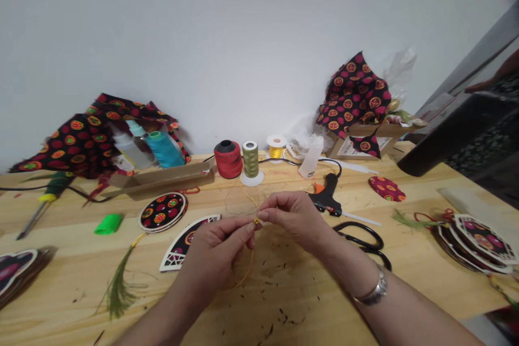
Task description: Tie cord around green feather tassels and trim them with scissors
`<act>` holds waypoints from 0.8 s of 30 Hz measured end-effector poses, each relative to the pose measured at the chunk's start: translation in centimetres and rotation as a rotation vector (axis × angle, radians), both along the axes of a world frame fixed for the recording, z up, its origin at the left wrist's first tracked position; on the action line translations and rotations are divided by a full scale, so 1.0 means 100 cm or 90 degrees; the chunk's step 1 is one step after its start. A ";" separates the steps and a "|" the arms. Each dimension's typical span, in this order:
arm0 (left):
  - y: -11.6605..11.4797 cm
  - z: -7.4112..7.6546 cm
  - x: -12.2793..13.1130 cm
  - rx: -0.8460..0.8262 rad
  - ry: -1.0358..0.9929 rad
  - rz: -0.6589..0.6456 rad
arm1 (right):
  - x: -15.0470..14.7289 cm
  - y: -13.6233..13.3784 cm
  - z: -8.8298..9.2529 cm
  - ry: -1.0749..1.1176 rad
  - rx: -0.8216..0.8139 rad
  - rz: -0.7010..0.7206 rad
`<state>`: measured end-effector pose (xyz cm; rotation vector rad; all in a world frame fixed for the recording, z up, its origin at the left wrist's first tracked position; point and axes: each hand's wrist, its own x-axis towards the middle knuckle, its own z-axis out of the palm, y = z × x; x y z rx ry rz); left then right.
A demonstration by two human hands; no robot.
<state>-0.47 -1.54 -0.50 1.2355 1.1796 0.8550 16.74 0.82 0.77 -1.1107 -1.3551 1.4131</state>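
Note:
Over the middle of the wooden table, my left hand [217, 254] pinches a small gold bead [256, 221] with a thin yellow cord [250, 266] hanging below it. My right hand [298, 221], a silver bracelet on its wrist, is closed in a pinch right beside the bead, at the cord's upper part. What exactly lies between its fingertips is too small to make out. Partly behind my left hand is a fan-shaped, white-edged piece with patterned fabric [188, 238]. Black-handled scissors [367, 235] lie by my right forearm, partly hidden.
Behind my hands stand a red thread cone [227, 159], a green thread spool [251, 159] and a yellow cord spool [276, 148]. A black glue gun [330, 194] lies to the right. At left are a round ornament [162, 212], a green tassel [120, 286] and a screwdriver [44, 200].

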 end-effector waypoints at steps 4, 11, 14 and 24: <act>-0.001 0.001 0.000 0.002 0.022 -0.013 | -0.001 -0.002 -0.001 -0.088 0.073 -0.019; 0.000 0.005 0.004 0.007 0.024 -0.017 | -0.003 -0.006 0.000 -0.205 0.179 -0.062; -0.001 0.003 0.003 -0.008 0.004 -0.020 | -0.002 -0.005 0.000 -0.220 0.197 -0.075; 0.000 0.010 0.009 -0.143 -0.179 0.040 | -0.001 -0.006 -0.001 -0.200 0.215 -0.054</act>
